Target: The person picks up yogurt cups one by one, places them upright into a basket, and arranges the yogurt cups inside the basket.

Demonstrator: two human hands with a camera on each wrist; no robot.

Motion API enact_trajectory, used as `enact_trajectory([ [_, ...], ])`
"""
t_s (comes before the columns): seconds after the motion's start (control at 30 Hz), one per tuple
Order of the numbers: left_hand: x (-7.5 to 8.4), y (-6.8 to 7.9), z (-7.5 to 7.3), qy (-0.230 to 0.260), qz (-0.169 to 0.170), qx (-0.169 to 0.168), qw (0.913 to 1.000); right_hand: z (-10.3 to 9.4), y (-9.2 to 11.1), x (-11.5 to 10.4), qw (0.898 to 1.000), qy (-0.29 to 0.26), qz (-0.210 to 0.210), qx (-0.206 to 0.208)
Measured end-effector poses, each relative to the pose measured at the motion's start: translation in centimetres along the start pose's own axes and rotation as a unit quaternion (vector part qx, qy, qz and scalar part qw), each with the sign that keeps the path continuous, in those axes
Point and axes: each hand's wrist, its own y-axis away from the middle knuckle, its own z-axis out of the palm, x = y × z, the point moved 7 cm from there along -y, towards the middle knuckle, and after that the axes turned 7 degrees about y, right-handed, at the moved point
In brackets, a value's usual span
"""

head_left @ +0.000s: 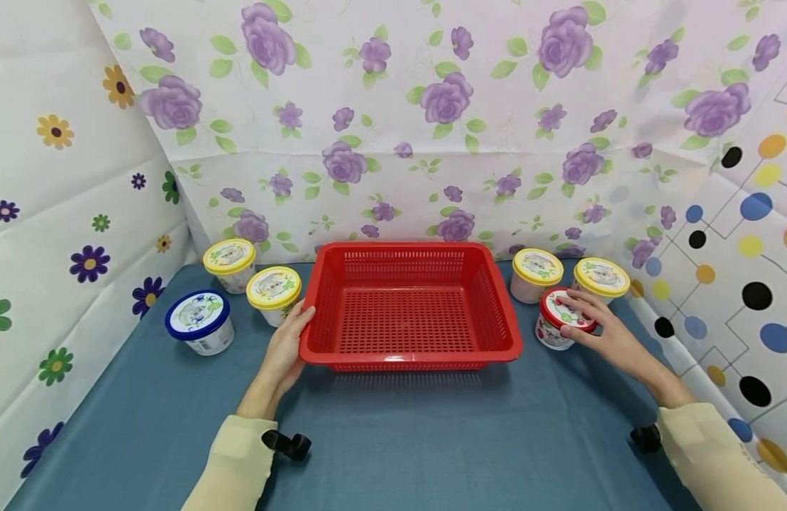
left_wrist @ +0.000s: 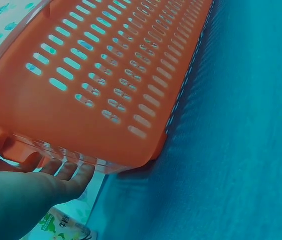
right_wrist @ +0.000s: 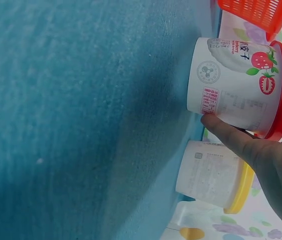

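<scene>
A red plastic basket (head_left: 411, 358) with slotted sides stands upright in the middle of the table in the head view. My left hand (head_left: 284, 349) grips its left rim, thumb on top; the left wrist view shows the fingers (left_wrist: 76, 175) curled underneath. On the right, my right hand (head_left: 602, 330) holds a yogurt cup with a red lid (head_left: 553, 336). Its fingers lie across the lid and the thumb goes down the side. Strawberry pictures mark this white cup (right_wrist: 235, 95) in the right wrist view.
Behind the red-lidded cup stand two yellow-lidded cups, one (head_left: 537, 268) nearer the basket, another (head_left: 601, 277) farther right. Left of the basket are two more yellow-lidded cups (head_left: 274, 289) (head_left: 230, 258) and a blue-lidded cup (head_left: 199, 316). Flowered cloth (head_left: 393, 142) walls the blue table (head_left: 419, 440).
</scene>
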Motion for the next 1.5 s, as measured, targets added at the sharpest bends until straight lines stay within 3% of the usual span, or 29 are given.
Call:
enact_trajectory([
  [0.8,-0.1,-0.3,-0.2,-0.015,0.005,-0.022,0.9996,0.4,0.1,0.0,1.000,0.007,0.017,-0.003],
  [1.1,-0.4,-0.3,-0.1,-0.013,0.003,-0.030,0.9995,-0.4,0.5,-0.5,1.000,0.010,0.016,0.014],
  [1.5,-0.1,-0.1,-0.1,-0.018,0.001,-0.024,0.9995,-2.2,-0.4,-3.0,0.999,0.032,-0.002,0.013],
])
